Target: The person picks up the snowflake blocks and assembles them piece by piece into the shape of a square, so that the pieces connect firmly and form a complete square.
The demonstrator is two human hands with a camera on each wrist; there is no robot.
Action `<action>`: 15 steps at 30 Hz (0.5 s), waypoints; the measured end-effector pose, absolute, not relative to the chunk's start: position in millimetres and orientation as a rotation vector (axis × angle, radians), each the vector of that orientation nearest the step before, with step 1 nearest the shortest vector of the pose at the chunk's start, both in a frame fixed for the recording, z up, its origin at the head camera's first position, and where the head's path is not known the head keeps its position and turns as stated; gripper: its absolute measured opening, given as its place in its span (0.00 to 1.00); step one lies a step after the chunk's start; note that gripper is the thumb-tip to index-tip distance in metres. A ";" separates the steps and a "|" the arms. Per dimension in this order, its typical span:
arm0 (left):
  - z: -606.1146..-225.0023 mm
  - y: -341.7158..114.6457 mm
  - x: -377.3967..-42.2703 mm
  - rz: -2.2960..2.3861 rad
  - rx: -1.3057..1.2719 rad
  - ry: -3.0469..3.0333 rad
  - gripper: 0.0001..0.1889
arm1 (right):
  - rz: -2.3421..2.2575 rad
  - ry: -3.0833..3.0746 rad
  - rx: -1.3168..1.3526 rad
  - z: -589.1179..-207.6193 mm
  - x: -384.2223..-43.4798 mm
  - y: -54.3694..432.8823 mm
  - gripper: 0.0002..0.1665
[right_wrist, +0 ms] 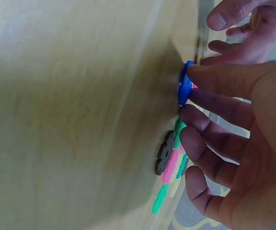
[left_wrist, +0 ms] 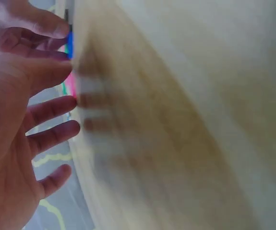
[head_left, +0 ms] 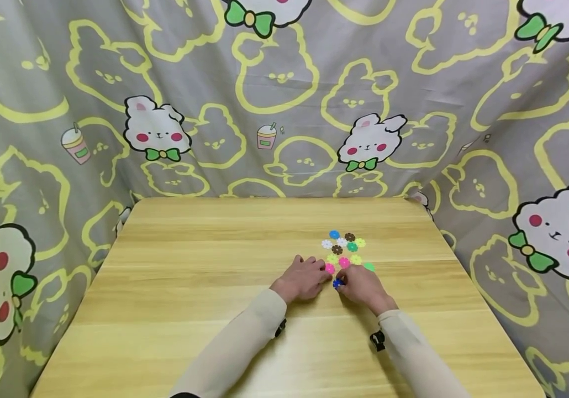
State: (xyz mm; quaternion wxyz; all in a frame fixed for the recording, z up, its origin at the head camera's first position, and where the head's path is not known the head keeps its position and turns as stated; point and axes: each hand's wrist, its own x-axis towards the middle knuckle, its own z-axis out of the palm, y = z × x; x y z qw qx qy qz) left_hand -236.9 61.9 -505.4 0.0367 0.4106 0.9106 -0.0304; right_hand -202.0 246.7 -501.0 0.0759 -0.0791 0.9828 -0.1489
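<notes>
Holding the left hand [head_left: 304, 278] low over the wood-grain table [head_left: 165, 309], fingers spread just beside a pink disc [head_left: 330, 269], perhaps for steadiness. Pinching a blue disc [head_left: 337, 283] by its rim slightly farther right, between thumb and fingertip of the right hand [head_left: 362, 284], seemingly for fine control, with the other fingers loosely bent. Showing, within easy reach beyond, more multicoloured discs [head_left: 337, 250], thin, plastic-looking, rounded and notched like flowers.

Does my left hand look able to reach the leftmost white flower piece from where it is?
Probably yes: in the head view, bare table leaves the way open from the left hand to that white piece, and the right hand, pinching a dark blue piece, is off to the side.
</notes>
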 end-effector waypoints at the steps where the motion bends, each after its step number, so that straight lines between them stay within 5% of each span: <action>1: -506.4 62.8 -236.9 -0.090 1.262 2.806 0.18 | -0.448 2.949 -0.237 -501.0 -201.8 247.2 0.12; 15: -510.2 70.3 -241.8 -0.079 1.227 2.970 0.11 | -0.515 2.935 -0.224 -499.7 -200.9 252.4 0.11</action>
